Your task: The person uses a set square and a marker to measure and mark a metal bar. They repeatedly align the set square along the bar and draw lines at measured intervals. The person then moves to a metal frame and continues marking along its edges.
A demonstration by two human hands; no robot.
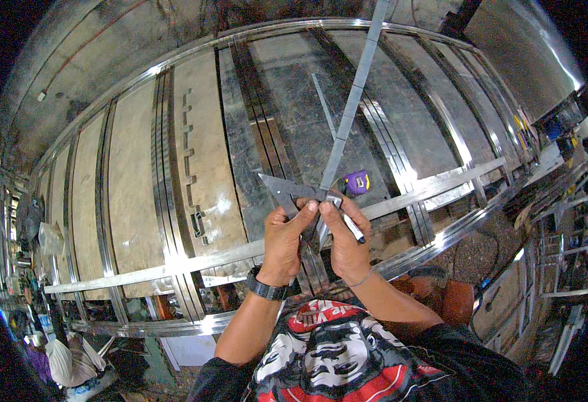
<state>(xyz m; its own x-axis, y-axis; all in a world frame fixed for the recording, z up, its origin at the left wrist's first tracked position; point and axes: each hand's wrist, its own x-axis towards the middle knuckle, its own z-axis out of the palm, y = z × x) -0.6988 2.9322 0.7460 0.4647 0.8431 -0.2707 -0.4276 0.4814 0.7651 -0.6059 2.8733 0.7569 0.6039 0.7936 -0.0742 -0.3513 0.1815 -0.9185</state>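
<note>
My left hand (282, 244) is closed around a dark, flat triangular square (277, 189), its point sticking out to the left. My right hand (349, 246) grips the near end of a long, narrow grey metal strip (351, 110), which carries crosswise lines and runs up past the top edge of the view. A black-and-white marker (354, 229) is also tucked in the right hand's fingers. Both thumbs meet at the strip's near end, where the square and strip come together. The fingers underneath are partly hidden. A purple tape measure (356, 183) lies just beyond the right hand.
Below the hands spreads a large frame of shiny metal bars (163, 181) over boards and dark sheets. One long flat bar (133, 276) crosses its near side. A short thin strip (324, 107) and a notched metal piece (189, 154) lie on it. Metal lengths (568, 335) stand at right.
</note>
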